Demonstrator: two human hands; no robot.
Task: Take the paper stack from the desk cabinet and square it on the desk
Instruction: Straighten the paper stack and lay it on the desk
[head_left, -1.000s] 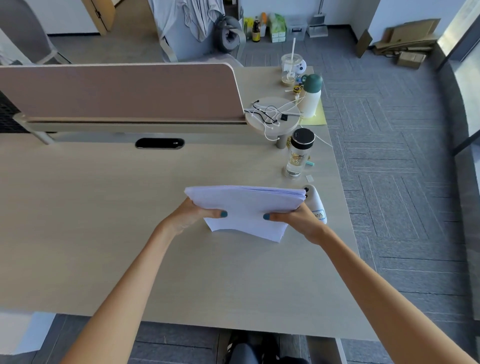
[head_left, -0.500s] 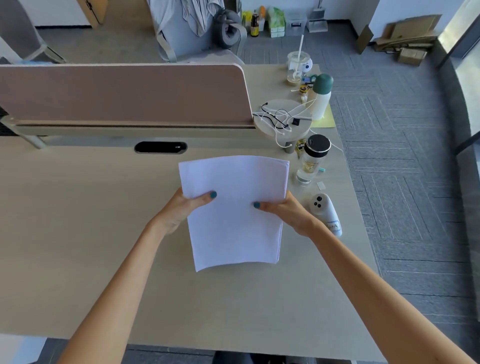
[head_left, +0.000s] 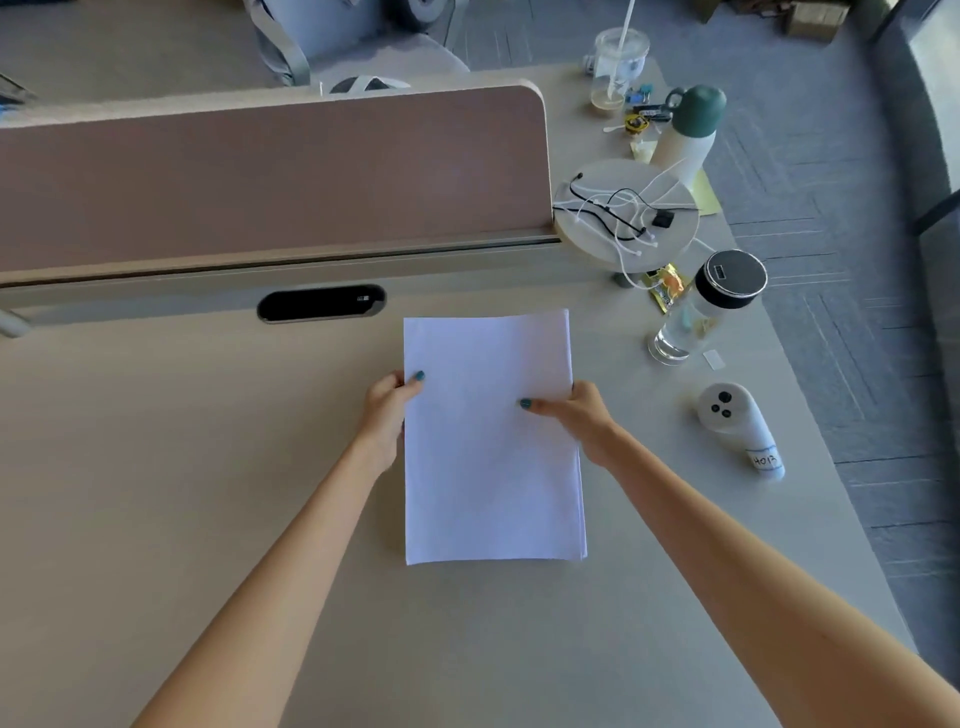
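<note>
A white paper stack (head_left: 491, 467) lies flat on the beige desk (head_left: 182, 467), long side running away from me, edges nearly aligned. My left hand (head_left: 387, 410) grips its left edge, thumb on top of the sheets. My right hand (head_left: 576, 415) holds the right edge, thumb pressed on the top sheet. Both hands sit at the stack's upper half. The desk cabinet is out of view.
A pink divider panel (head_left: 270, 176) stands behind a black cable slot (head_left: 321, 303). To the right are a clear bottle with black lid (head_left: 706, 306), a white handheld device (head_left: 737, 426), a round stand with cables (head_left: 623, 218) and a green-capped flask (head_left: 688, 135). The desk's right edge drops to carpet.
The stack went from held edge-on above the desk to tilted, and now lies flat on the desk. Both hands kept their grip on its sides.
</note>
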